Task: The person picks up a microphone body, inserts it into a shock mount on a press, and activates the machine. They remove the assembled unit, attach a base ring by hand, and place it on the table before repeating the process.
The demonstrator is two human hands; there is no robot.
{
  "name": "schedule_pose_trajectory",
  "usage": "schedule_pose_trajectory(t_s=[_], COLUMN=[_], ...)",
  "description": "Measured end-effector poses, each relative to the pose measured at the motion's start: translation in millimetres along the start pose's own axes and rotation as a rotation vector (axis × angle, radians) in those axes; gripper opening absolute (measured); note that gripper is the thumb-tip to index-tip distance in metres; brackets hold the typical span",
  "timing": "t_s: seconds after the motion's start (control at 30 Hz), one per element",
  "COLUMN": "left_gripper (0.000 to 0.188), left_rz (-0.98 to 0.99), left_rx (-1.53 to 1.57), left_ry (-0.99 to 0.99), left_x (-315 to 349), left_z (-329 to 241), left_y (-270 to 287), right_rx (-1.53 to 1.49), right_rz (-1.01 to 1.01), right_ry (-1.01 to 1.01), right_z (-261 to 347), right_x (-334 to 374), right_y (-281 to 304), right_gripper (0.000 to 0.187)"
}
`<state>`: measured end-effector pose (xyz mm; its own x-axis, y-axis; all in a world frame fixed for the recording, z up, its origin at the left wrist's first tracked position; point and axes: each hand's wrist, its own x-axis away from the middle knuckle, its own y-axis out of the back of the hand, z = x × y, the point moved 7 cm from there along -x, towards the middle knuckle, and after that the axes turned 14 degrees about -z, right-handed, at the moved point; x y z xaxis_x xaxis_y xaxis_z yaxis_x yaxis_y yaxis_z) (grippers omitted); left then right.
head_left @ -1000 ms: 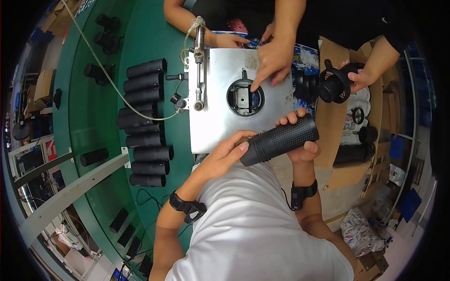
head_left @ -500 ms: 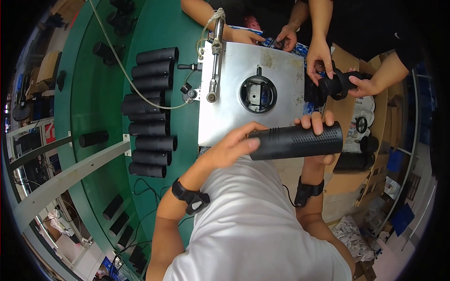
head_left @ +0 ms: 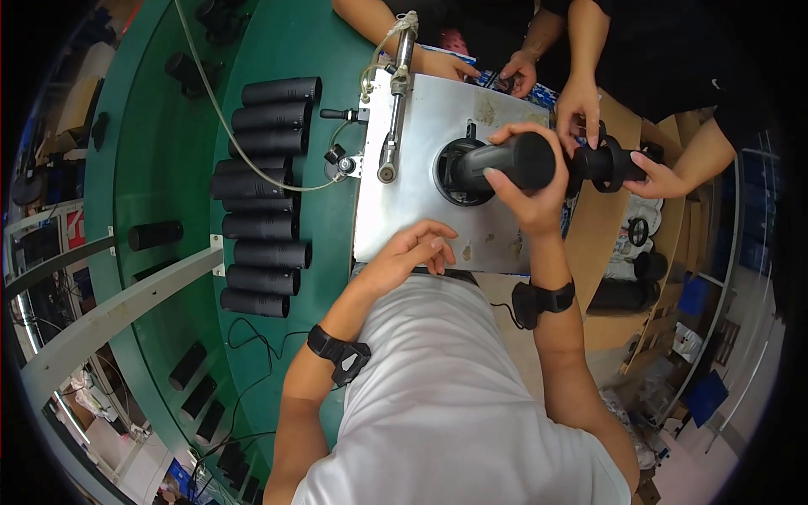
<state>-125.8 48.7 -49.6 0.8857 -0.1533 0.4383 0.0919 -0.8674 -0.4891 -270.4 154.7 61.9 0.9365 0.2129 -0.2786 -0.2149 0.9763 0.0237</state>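
Note:
My right hand (head_left: 540, 204) is wrapped round a black cylinder (head_left: 505, 162), a smooth tube with a closed end turned up toward me. Its lower end meets the round black ring fixture (head_left: 448, 187) set in the metal plate (head_left: 404, 202); the cylinder hides much of that ring, so I cannot tell how far in it sits. Over the near edge of the plate hovers my left hand (head_left: 414, 251), empty, with its fingers loosely bent and apart.
Several black cylinders (head_left: 261, 183) lie in a row on the green table (head_left: 328, 59). A metal rod linkage (head_left: 397, 109) stands on the plate's left side. Across from me, two co-workers handle black parts (head_left: 602, 164). To the right is a cardboard box (head_left: 593, 231) with more parts.
The black cylinder has moved from crosswise before me, between both hands, up onto the ring fixture, in my right hand alone. My left hand has let go of it.

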Motion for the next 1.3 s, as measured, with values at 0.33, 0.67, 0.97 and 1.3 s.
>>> schedule_pose_trajectory(t_s=[0.33, 0.67, 0.97, 1.3], left_gripper=[0.030, 0.027, 0.025, 0.019], left_rz=[0.004, 0.059, -0.095, -0.293], left_rx=[0.109, -0.039, -0.427, -0.700], left_ry=[0.072, 0.042, -0.287, -0.545], left_x=[-3.9, -7.8, -10.9, -10.9], left_z=[1.5, -3.8, -38.0, -53.8], left_y=[5.6, -0.2, 2.4, -1.3], right_rx=[0.158, 0.114, 0.178, 0.167], right_rz=[-0.168, -0.094, -0.153, -0.185], right_ry=[0.163, 0.067, 0.043, 0.066], right_z=[-29.1, -31.9, -10.8, -1.8], right_x=[30.2, 25.3, 23.5, 30.5], right_y=[-14.9, -8.8, -18.0, -12.9], right_gripper=[0.053, 0.055, 0.049, 0.048])
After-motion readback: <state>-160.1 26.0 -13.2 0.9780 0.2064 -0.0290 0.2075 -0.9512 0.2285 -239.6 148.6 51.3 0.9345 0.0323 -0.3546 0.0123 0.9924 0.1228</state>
